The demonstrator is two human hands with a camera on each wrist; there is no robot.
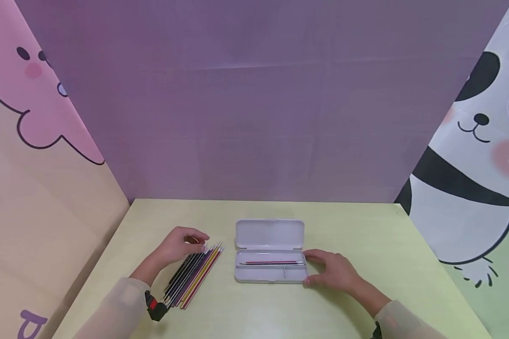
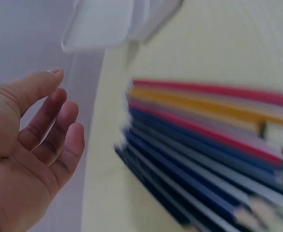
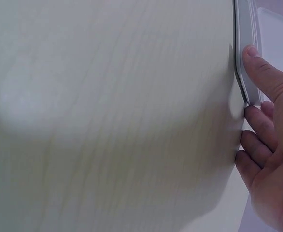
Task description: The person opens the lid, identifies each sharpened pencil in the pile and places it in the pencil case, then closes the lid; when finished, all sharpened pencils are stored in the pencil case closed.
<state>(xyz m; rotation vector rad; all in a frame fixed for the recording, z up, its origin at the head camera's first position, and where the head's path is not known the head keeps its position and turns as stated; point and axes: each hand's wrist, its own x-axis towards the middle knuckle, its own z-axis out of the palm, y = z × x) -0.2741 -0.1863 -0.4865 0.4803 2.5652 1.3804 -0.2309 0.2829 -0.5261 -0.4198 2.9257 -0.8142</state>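
Observation:
A white pencil case [image 1: 270,281] lies with its lid [image 1: 269,233] raised at the back. In its rear compartment lies a thin red and dark pencil [image 1: 271,262]. My right hand [image 1: 332,270] holds the case's right end, thumb at the front corner and index finger at the back one; the right wrist view shows the thumb [image 3: 260,67] against its side. To the left lies a slanted row of several pencils [image 1: 195,275], black, blue, yellow and red. Just beyond their far ends hovers my left hand [image 1: 182,245], fingers loosely bent, with nothing in its grasp in the left wrist view [image 2: 30,140].
The pale wooden table [image 1: 356,226] ends at a purple backdrop [image 1: 263,117]. Printed side panels, one with a panda [image 1: 471,155], flank it. A black wrist strap [image 1: 156,308] on the left arm sits beside the pencils' near ends.

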